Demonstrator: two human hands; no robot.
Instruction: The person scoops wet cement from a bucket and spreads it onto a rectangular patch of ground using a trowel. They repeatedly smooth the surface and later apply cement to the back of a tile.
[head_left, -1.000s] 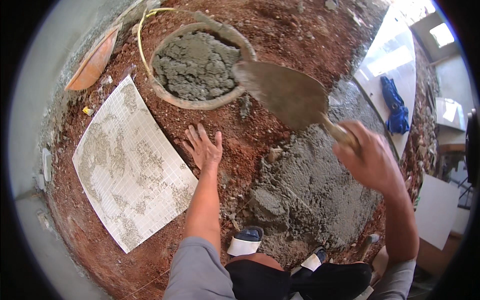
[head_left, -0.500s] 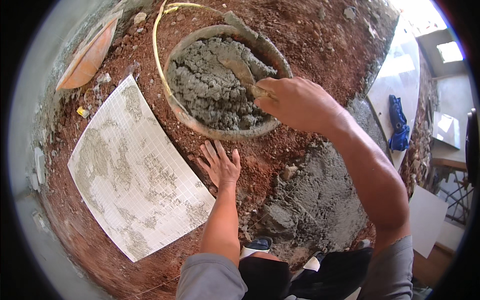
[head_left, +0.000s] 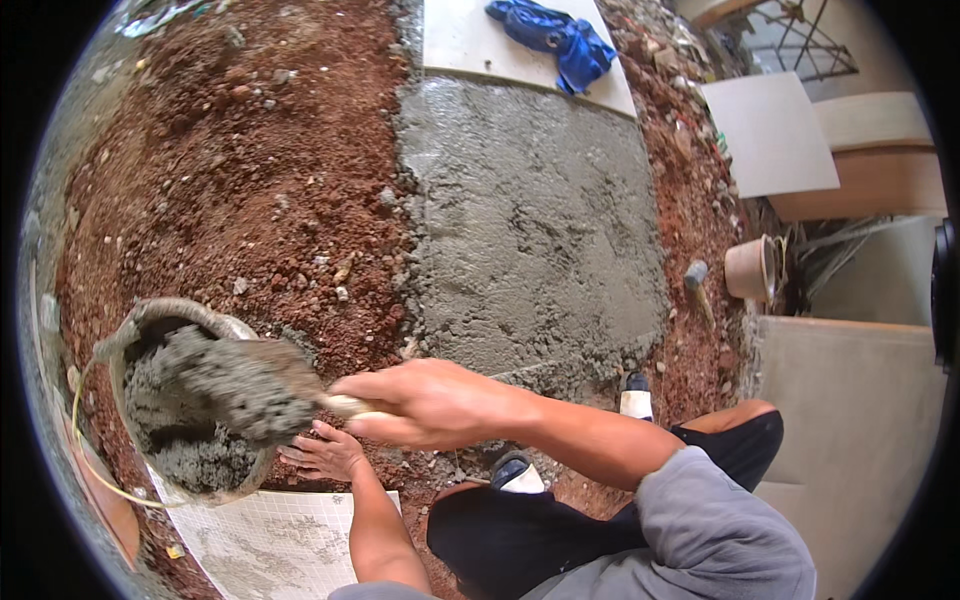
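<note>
My right hand (head_left: 425, 402) is closed around the pale handle of a trowel (head_left: 287, 368), smeared by motion. A heap of wet grey mortar (head_left: 265, 405) rides on its blade, over the near side of a round bucket (head_left: 262, 474). More mortar (head_left: 205, 465) lies inside the bucket. Just beside the bucket's rim, my left hand (head_left: 325, 455) rests with fingers spread and nothing in it; whether it touches the rim I cannot tell. Below that hand lies a white tile panel (head_left: 280, 545) with a grid pattern and grey smears.
A roughly levelled bed of wet mortar (head_left: 540, 220) spreads ahead of my feet, beside reddish gravelly soil (head_left: 260, 190). Beyond it, a blue cloth (head_left: 560, 42) lies on a large pale tile (head_left: 460, 45). At the right stand a small bucket (head_left: 748, 270) and leaning boards (head_left: 850, 400).
My view has swung to the right, bringing the mortar bed to the middle. The trowel, sunk in the bucket's mortar before, now carries a heap of it. My left hand stays by the bucket.
</note>
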